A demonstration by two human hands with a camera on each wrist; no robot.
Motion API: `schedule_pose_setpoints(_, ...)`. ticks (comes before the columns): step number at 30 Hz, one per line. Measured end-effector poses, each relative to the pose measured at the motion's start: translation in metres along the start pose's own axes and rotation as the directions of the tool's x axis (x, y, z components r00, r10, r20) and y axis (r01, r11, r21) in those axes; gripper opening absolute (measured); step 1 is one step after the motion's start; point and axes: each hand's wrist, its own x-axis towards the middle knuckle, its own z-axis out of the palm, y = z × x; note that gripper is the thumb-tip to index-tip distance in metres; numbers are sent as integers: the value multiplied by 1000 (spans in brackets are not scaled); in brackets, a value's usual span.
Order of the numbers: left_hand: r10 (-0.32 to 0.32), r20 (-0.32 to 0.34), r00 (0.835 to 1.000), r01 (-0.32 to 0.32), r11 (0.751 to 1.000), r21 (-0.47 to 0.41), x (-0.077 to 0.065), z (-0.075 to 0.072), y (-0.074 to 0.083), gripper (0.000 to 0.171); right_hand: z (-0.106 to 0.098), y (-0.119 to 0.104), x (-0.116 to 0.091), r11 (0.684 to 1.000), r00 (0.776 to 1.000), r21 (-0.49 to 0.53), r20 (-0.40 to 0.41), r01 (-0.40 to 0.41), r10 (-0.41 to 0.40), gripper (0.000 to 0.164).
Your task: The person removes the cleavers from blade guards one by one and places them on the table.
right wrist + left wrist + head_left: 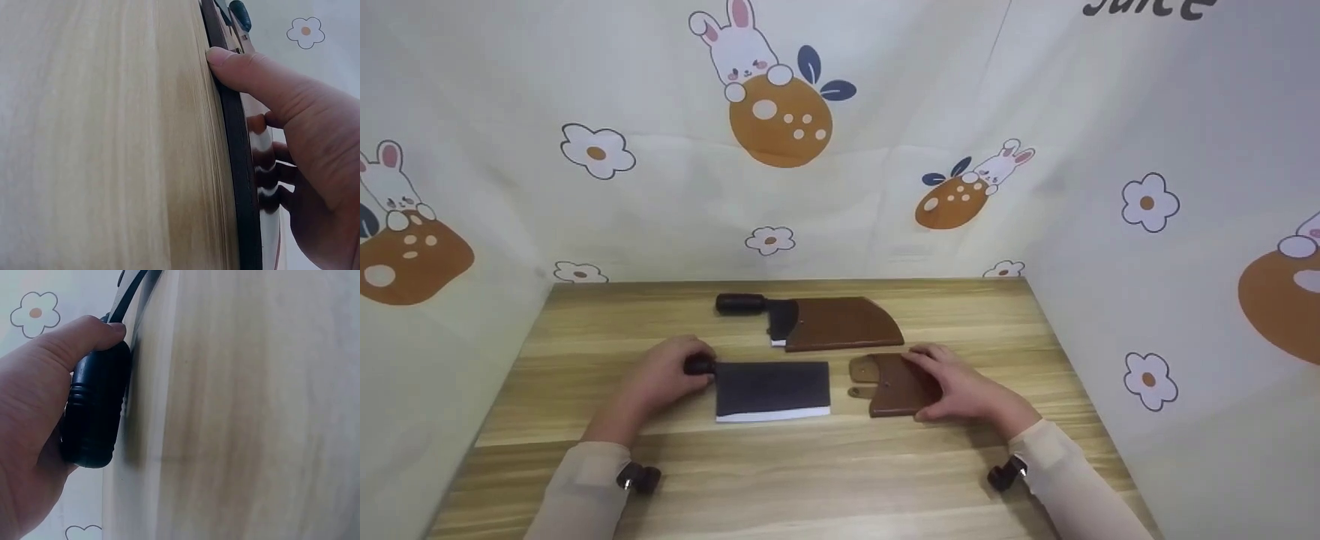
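Note:
In the head view a dark cleaver (772, 388) lies on the wooden table, its bright edge facing the near side. My left hand (679, 367) grips its short black handle (95, 405), with the thumb over the handle's blade end in the left wrist view. Just right of the blade is a brown leather knife sheath (896, 386) with two snap straps pointing left. My right hand (956, 386) holds the sheath across its right part, thumb at the near edge and fingers at the far edge. The right wrist view shows the thumb pressing the dark sheath edge (239, 146).
Behind both lies a second cleaver in a brown sheath (844, 322), its black handle (740, 304) pointing left. The wooden table (810, 487) is bordered at the back and sides by a cream curtain (660, 202) printed with rabbits and flowers.

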Motion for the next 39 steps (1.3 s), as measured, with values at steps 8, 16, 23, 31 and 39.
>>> schedule_pose_setpoints(8, 10, 8, 1000, -10, 1000, -2, 0, -3, 1, 30, -1, -2, -1, 1000, 1000, 18, 5, -4, 4, 112)
schedule_pose_setpoints(16, -1, 41, 999, 0, 1000, 5, 1, -8, 7, 36, -3, -4, -3, 998, 999, 48, 8, -41, 41, 118)
schedule_pose_setpoints(23, -9, 19, 1000, 10, 1000, -26, 3, -10, 6, 39, -9, -4, -2, 996, 998, 87, -55, -8, 13, 108)
schedule_pose_setpoints(31, -3, 0, 1000, 3, 1000, 14, 13, -11, 12, 37, -16, -5, 7, 998, 989, 55, -148, 20, -12, 85)
schedule_pose_setpoints(39, 26, -32, 999, -26, 1000, 6, 26, -14, 14, 40, -20, -9, 25, 998, 979, 48, -203, 31, -21, 74)
